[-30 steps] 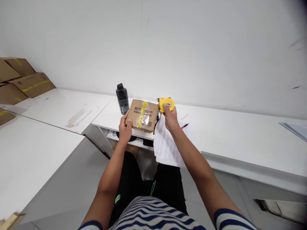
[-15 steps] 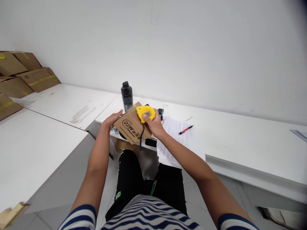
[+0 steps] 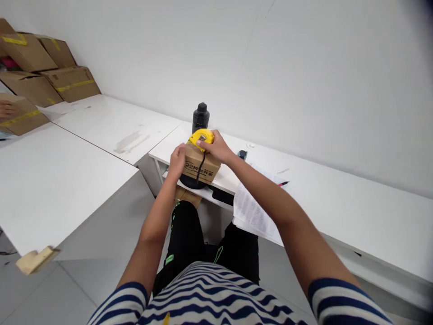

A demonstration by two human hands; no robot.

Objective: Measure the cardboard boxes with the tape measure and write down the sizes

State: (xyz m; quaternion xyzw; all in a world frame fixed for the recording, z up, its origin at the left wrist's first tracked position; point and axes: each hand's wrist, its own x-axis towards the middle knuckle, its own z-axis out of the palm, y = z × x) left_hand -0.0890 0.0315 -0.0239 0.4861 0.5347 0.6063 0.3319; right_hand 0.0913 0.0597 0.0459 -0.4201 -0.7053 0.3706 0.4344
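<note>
My right hand (image 3: 216, 146) is closed around a yellow tape measure (image 3: 202, 138), with a dark strap hanging from it down the front of a small cardboard box (image 3: 209, 168). The tape measure is at the box's upper edge; whether any blade is pulled out cannot be seen. At the box's left side, my left hand (image 3: 178, 159) grips the edge with fingers bent. Printed characters and "22" show on the box's front. Just behind stands a black bottle (image 3: 201, 116), partly covered by the tape measure.
Printed sheets (image 3: 252, 212) lie right of the box, with a red pen (image 3: 283, 183) on them, partly behind my forearm. A small blue object (image 3: 242, 155) is nearby. Larger taped cartons (image 3: 72, 83) are stacked far left; another person's hand (image 3: 6, 109) touches one. White desks (image 3: 81, 180) have open edges.
The box has turned from a steep tilt to nearly level, and my left hand has shifted along its side. The tape measure has moved to the upper edge. The view has swung left.
</note>
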